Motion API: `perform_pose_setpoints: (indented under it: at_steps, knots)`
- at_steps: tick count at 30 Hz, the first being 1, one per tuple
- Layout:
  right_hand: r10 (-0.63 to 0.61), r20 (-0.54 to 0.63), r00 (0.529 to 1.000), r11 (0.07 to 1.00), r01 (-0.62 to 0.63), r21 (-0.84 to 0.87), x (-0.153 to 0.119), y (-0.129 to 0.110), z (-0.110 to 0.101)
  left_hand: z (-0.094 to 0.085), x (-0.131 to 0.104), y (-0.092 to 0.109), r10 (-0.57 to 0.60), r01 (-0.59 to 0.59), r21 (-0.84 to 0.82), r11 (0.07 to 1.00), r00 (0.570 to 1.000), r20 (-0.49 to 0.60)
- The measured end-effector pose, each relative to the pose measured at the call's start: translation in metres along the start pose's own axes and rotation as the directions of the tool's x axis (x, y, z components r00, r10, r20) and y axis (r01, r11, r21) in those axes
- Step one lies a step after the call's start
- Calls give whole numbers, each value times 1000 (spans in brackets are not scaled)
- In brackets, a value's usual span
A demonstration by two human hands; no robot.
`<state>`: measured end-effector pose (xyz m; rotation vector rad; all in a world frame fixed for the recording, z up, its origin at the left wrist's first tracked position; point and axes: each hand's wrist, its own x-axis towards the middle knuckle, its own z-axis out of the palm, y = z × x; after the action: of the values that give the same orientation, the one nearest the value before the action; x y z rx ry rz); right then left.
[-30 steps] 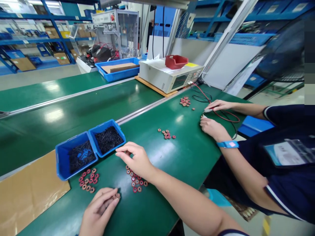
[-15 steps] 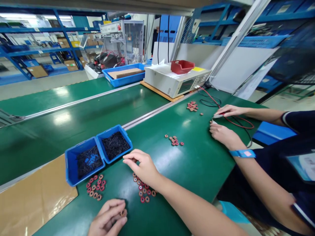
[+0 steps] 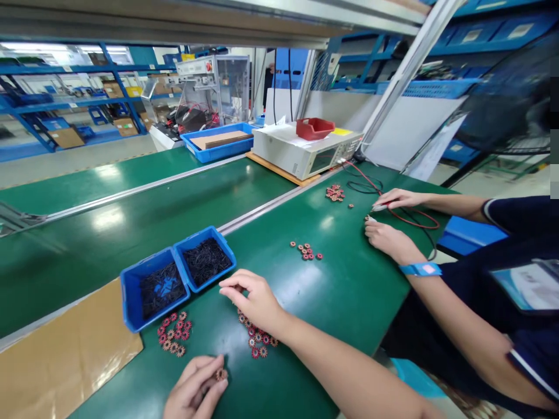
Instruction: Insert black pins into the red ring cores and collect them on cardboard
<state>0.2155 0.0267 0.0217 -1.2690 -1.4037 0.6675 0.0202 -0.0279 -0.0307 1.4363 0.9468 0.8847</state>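
Our left hand [image 3: 194,389] pinches a coil [image 3: 221,374] between thumb and fingertips above the bench [image 3: 288,366], while our right hand [image 3: 257,299], fingers nearly closed, hovers beside the blue bins [image 3: 204,257], though whether those fingers hold anything we cannot tell.

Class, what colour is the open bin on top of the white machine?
Red; the bin shows best in the head view.
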Motion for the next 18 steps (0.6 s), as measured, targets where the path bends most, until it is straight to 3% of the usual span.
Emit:
perform_pose_setpoints:
  at_steps: [2, 4, 10, 18]
  knots:
    - [-15, 33, 999, 1000, 14, 24, -5, -3, 2, 0, -3, 4, -31, 24, -53, 998, 990, -134]
    - [-19, 70, 997, 999, 16, 42, -10, -8, 3, 0, -5, 10, -20, 6, -69, 998, 979, -201]
    - [-110, 125, 986, 994, 108, 19, -18, -15, 1, -1, -3, 28, 135, -149, -55, 987, 968, -212]
    - [-118, 161, 980, 993, 118, 9, -26, -11, 1, 11, -3, 21, 74, -136, -291, 947, 974, -215]
